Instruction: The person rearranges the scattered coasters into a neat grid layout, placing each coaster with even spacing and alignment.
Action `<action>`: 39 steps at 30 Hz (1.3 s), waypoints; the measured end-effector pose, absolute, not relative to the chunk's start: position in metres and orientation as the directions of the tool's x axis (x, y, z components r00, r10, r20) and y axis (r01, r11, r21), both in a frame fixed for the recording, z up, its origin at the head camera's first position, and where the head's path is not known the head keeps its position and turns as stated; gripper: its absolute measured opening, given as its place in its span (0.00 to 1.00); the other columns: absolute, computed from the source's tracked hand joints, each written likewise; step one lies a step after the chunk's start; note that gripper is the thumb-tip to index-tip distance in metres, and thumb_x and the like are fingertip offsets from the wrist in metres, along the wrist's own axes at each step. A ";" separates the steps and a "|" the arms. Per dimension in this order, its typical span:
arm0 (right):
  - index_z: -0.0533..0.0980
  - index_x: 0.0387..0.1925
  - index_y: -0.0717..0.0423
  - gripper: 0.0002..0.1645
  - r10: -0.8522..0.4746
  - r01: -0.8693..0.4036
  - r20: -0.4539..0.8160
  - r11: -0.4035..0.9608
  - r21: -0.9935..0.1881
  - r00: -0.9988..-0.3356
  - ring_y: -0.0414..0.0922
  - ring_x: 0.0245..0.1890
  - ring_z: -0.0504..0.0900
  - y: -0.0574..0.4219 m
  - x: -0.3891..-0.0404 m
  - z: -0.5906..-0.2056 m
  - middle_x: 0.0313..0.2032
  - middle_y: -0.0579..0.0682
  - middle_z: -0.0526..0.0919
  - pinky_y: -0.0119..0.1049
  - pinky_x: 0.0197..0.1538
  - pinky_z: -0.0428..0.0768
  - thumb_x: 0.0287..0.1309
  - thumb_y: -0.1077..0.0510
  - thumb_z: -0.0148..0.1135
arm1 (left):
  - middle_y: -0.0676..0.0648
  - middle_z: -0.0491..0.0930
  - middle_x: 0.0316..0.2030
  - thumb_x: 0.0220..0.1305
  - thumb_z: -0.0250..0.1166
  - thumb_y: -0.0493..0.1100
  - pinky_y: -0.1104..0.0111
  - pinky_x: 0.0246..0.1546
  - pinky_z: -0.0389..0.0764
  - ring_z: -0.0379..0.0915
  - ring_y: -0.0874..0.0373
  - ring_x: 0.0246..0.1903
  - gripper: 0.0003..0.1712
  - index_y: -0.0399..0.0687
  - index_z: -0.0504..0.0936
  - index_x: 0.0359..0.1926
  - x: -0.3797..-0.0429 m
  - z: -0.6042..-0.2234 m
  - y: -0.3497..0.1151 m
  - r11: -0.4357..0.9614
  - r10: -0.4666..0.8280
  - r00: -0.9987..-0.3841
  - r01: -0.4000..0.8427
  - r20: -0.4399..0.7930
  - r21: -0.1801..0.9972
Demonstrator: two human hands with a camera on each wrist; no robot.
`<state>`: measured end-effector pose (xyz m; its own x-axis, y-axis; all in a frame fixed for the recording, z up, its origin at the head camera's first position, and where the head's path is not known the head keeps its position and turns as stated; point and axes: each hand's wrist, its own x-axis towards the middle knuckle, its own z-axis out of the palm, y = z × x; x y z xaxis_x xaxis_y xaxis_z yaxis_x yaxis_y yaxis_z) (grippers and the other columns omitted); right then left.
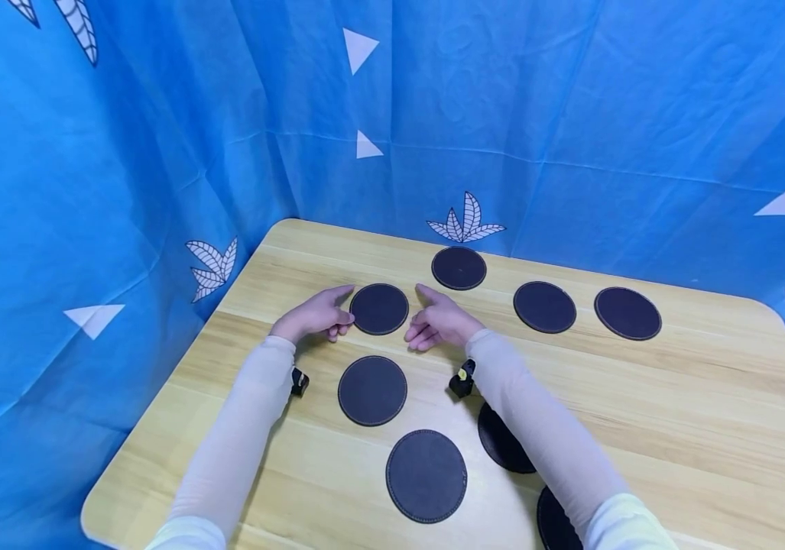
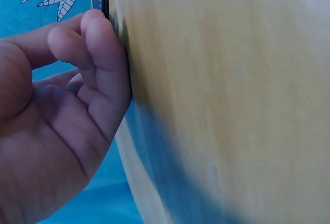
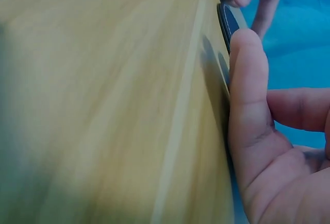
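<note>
Middle disc point(image 1: 380, 309): dark, round and stitched at the rim; it lies flat on the table point(image 1: 708, 397), between your 2 hands.
Left hand point(image 1: 316, 315): index finger extended, the other fingers loosely bent; a fingertip appears to touch the disc's left edge, with no grip round it.
Right hand point(image 1: 443, 321): index finger extended past the disc's right side, the other fingers loosely bent; it holds nothing and lies just beside the edge. Whether any finger touches the rim, you cannot tell.
Neighbours: 1 back disc point(image 1: 458, 268) sits beyond your right hand; 2 far discs point(image 1: 545, 307) lie farther right; 1 near disc point(image 1: 372, 390) lies on your side of the middle disc, and 1 front disc point(image 1: 426, 476) nearer still.
Right sleeve point(image 1: 550, 428): hides parts of 2 covered discs point(image 1: 502, 441), so their full outlines are not shown.
Slip risk: the middle disc could slide or turn if you push with 1 hand before the other meets the rim.
Grip risk: its thin edge, low on the table, may give your fingertips little to catch.
Bump risk: the back disc could shift if your right fingers swing outward.
Drag risk: a lowered right forearm could brush the covered discs; whether it touches them now, you cannot tell.
</note>
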<state>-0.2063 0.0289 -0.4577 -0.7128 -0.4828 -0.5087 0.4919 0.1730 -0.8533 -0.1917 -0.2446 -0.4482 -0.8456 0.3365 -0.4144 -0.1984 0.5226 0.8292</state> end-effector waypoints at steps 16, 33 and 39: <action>0.42 0.81 0.52 0.46 -0.490 0.439 -0.496 0.235 -0.867 -0.717 0.50 0.21 0.82 0.048 -0.186 -0.451 0.30 0.63 0.81 0.41 0.30 0.86 0.70 0.70 0.50 | 0.44 0.76 0.25 0.72 0.58 0.34 0.65 0.29 0.77 0.69 0.56 0.20 0.38 0.29 0.51 0.75 -0.159 -0.438 -0.255 0.623 0.343 -0.857 -0.098 -0.384 0.776; 0.65 0.69 0.70 0.28 -0.507 0.247 -0.434 0.395 -0.885 -0.744 0.45 0.19 0.81 0.049 -0.134 -0.440 0.31 0.59 0.84 0.32 0.19 0.77 0.68 0.68 0.53 | 0.45 0.76 0.26 0.72 0.61 0.39 0.62 0.35 0.74 0.73 0.53 0.25 0.15 0.36 0.74 0.55 -0.109 -0.430 -0.241 0.723 0.316 -0.871 -0.036 -0.377 0.690; 0.70 0.64 0.72 0.26 -0.516 0.206 -0.431 0.436 -0.876 -0.740 0.44 0.17 0.81 0.046 -0.112 -0.437 0.28 0.56 0.83 0.30 0.16 0.72 0.66 0.68 0.54 | 0.39 0.81 0.48 0.74 0.61 0.45 0.50 0.53 0.76 0.77 0.44 0.49 0.20 0.35 0.77 0.58 -0.082 -0.418 -0.224 0.858 0.240 -0.908 0.032 -0.344 0.513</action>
<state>-0.1117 0.0460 -0.4374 -0.7403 -0.5159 -0.4311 0.2059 0.4365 -0.8758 -0.0823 -0.2239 -0.4184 -0.9081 0.2396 -0.3435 0.0324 0.8579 0.5128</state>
